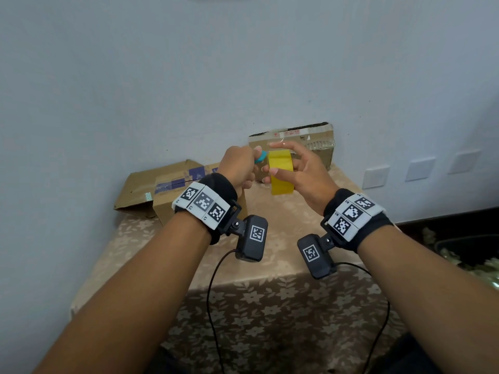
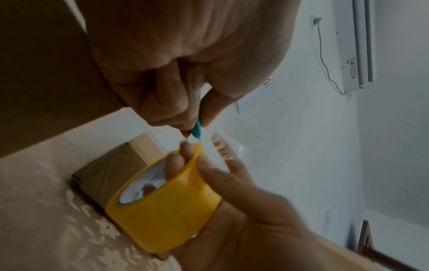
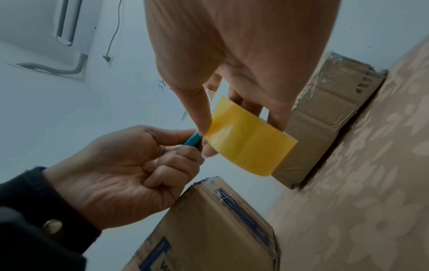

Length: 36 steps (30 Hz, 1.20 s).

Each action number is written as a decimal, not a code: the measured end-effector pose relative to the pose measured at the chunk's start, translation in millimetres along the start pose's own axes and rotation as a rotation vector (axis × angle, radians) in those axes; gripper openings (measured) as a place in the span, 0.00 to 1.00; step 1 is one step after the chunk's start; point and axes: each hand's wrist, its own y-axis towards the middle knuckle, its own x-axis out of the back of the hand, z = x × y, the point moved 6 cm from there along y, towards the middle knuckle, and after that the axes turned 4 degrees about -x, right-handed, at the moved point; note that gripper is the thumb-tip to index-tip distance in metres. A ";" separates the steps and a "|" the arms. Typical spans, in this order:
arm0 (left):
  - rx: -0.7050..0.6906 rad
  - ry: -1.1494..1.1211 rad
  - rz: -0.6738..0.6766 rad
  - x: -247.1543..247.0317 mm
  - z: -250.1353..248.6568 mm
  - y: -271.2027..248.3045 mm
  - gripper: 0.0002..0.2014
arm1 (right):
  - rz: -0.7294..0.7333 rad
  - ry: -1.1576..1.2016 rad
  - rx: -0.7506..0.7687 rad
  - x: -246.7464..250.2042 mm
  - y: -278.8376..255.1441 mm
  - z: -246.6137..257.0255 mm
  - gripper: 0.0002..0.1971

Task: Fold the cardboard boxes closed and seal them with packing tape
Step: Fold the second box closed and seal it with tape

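My right hand (image 1: 294, 163) holds a yellow packing tape roll (image 1: 280, 175) above the table, fingers through its core and thumb on the outside. My left hand (image 1: 249, 168) grips a small teal cutter (image 1: 260, 157), whose tip touches the roll's upper edge (image 2: 197, 144). In the left wrist view a clear tape end (image 2: 223, 146) lifts off the roll by the right index finger. A cardboard box with blue print (image 1: 172, 190) lies at the left under my left hand. A second, taped box (image 1: 302, 139) stands against the wall behind the roll.
The table (image 1: 270, 265) wears a beige floral cloth, whose front half hangs down toward me. Wall sockets (image 1: 421, 168) sit at the right. A dark container with greenery (image 1: 464, 255) is at the right edge. An air conditioner (image 2: 355, 45) hangs high on the wall.
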 end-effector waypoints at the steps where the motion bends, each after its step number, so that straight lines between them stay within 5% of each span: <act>1: -0.018 0.050 -0.044 3.0 1.1 4.3 0.12 | 0.005 0.001 0.001 -1.5 -0.3 1.3 0.24; 4: -0.110 0.207 -0.127 7.9 0.9 12.1 0.19 | 0.002 0.018 -0.005 -2.3 -0.1 3.1 0.24; 8: -0.266 0.444 -0.110 2.4 -5.6 6.5 0.13 | -0.063 -0.007 -0.032 5.2 2.3 -1.6 0.23; 15: -0.349 0.836 0.056 -20.7 -5.5 -5.0 0.20 | -0.196 -0.035 -0.111 24.6 0.8 -11.2 0.20; 20: -0.447 0.628 -0.027 -17.9 -13.7 -3.8 0.29 | -0.209 -0.026 -0.134 27.0 0.1 -12.4 0.19; 24: -0.372 0.349 -0.001 -17.9 -16.0 -0.8 0.36 | -0.161 -0.007 -0.105 19.5 -1.5 -5.9 0.17; 30: -0.475 0.144 -0.100 -8.2 -21.1 2.8 0.03 | -0.053 -0.026 -0.070 6.2 -6.5 0.4 0.19; 36: -0.594 0.267 -0.165 -5.0 -26.0 1.0 0.07 | -0.063 -0.066 -0.095 4.2 -1.9 -3.2 0.19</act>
